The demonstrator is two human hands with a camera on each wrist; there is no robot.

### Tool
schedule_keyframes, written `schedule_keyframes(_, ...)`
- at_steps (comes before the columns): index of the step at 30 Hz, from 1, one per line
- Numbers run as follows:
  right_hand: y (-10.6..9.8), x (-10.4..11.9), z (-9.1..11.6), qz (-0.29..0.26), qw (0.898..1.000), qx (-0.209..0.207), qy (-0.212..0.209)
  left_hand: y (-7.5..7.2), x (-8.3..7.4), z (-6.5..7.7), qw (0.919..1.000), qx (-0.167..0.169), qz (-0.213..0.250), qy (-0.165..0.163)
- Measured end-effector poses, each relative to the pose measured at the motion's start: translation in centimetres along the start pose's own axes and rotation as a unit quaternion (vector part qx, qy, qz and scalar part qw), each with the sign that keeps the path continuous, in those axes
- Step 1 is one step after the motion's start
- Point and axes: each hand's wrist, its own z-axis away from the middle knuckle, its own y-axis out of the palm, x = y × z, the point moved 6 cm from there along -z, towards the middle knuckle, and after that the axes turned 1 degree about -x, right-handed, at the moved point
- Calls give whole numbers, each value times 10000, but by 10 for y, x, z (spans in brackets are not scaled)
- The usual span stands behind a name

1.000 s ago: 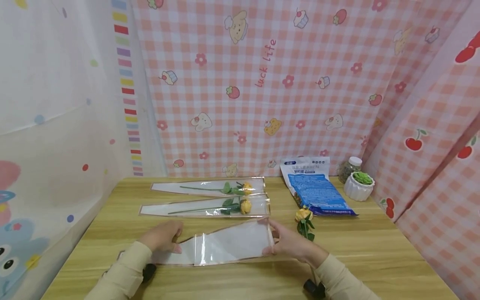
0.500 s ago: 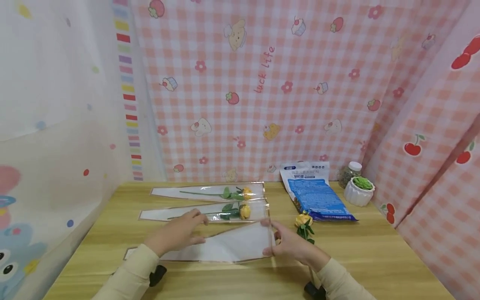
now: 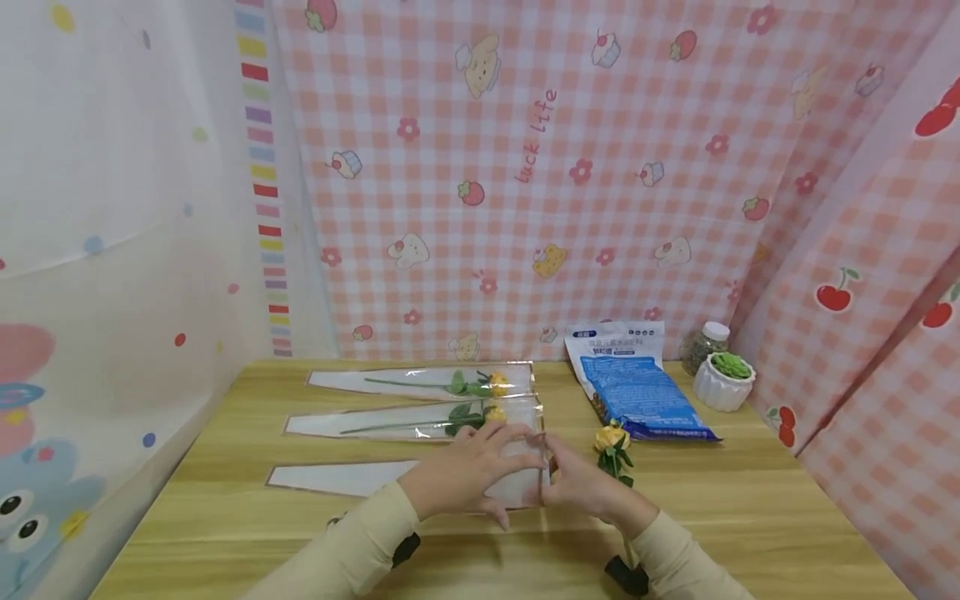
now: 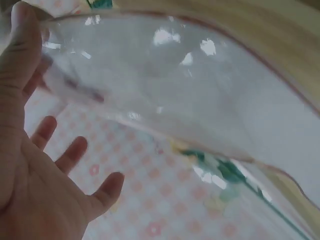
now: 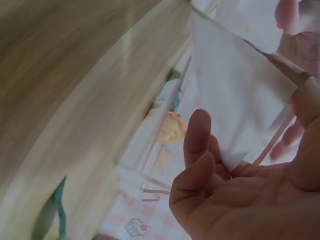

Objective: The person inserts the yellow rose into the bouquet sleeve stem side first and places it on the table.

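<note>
A white-backed clear flower sleeve (image 3: 337, 477) with a brown edge lies nearest the person, its narrow end to the left. My right hand (image 3: 588, 483) grips its wide end; in the right wrist view a white corner (image 5: 235, 95) of the sleeve sits between thumb and fingers. Over the wide part reaches my left hand (image 3: 468, 468), fingers spread. In the left wrist view its thumb lies by the sleeve's end and the other fingers stand apart. A loose yellow rose (image 3: 613, 437) lies right of the sleeve, its stem partly hidden by the right forearm.
Two sleeved yellow roses lie behind, one in the far sleeve (image 3: 337, 381) and one in the middle sleeve (image 3: 315, 424). At the back right are a blue and white bag (image 3: 637, 387), a white pot with a green succulent (image 3: 723, 387) and a white-capped jar (image 3: 703, 348).
My left hand has slid right along the sleeve from its narrow part to the wide end, uncovering the narrow end. The right hand keeps its hold in about the same place.
</note>
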Motion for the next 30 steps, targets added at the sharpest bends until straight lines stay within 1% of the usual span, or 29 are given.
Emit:
schedule_keyframes(2, 2, 2, 1, -7, 10000, -27, -64, 5, -4, -4, 9999, -34, -141, 50)
schedule_keyframes(4, 3, 4, 1, 18, 9999, -20, -99, 7, -6, -7, 9995, -86, -287, 27)
schedule_keyframes(6, 4, 5, 1, 22, 10000, -5, -62, 8, -6, -8, 9990, -137, -425, -62)
schedule_keyframes(9, 1, 8, 0, 233, 9997, -60, -60, 7, -2, -10, 9980, -306, -536, -162)
schedule_keyframes(12, 0, 9, 0, 253, 9996, -43, -136, 7, 4, -10, 9977, -420, -457, -267)
schedule_keyframes(14, -1, 10, -1, 217, 9995, -20, -234, 10, 8, -8, 9982, -334, -343, -358)
schedule_keyframes(17, 0, 8, -2, -81, 9996, 55, -269, 18, 16, -4, 9982, -87, -246, -536)
schedule_keyframes(19, 1, 6, -3, -341, 9992, 84, -214, 21, 20, -1, 9978, 26, -224, -628)
schedule_keyframes(21, 1, 4, -4, -586, 9981, 87, -155, 22, 22, 0, 9976, 40, -252, -648)
schedule_keyframes(23, 1, 3, -5, -766, 9969, 90, -147, 23, 24, 0, 9979, -1, -164, -626)
schedule_keyframes(26, 1, 3, -7, -878, 9960, 58, -158, 24, 24, -1, 9980, -64, 157, -616)
schedule_keyframes(28, 1, 3, -8, -911, 9957, 64, -177, 24, 25, -1, 9969, -56, 410, -669)
schedule_keyframes(30, 1, 3, -10, -921, 9956, 65, -183, 24, 26, 0, 9958, -63, 565, -720)
